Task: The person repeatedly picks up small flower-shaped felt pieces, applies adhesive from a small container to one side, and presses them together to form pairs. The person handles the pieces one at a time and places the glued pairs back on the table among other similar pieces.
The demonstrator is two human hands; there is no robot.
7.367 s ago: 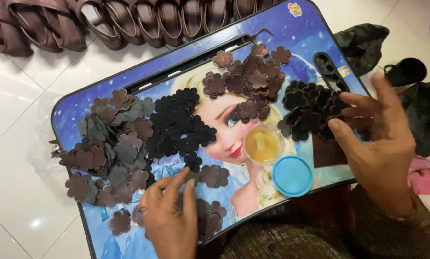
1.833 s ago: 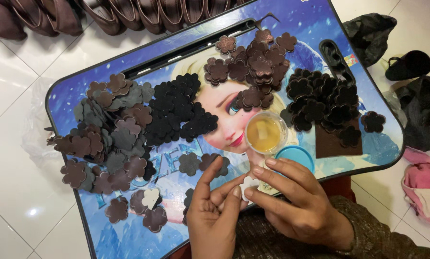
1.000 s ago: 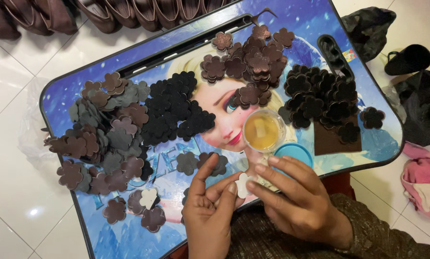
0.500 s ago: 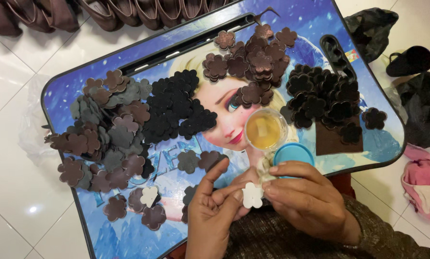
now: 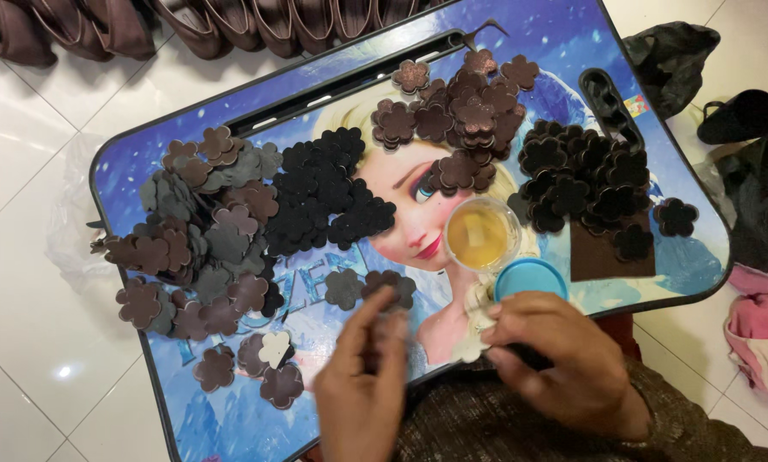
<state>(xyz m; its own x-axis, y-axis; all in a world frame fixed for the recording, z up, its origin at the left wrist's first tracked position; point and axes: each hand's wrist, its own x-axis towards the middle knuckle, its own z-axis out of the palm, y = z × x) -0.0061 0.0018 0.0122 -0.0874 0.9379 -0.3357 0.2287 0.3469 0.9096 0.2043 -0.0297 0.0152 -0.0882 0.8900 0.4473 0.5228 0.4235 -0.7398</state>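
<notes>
White floor tiles surround your blue picture-printed lap tray (image 5: 187, 154); your right hand (image 5: 555, 351) pinches a pale flower cutout (image 5: 471, 344) beside the blue lid (image 5: 531, 277), left hand (image 5: 362, 385) fingers extended together

One small sticker and two plastic bags; no screens or signs.
A small square sticker (image 5: 634, 105) in red, yellow and green sits near the far right corner of the lap tray (image 5: 563, 34), beside the black cup slot. A clear, crumpled plastic bag (image 5: 69, 235) lies on the floor, poking out from under the tray's left edge. A dark plastic bag (image 5: 676, 58) lies off the far right corner.
</notes>
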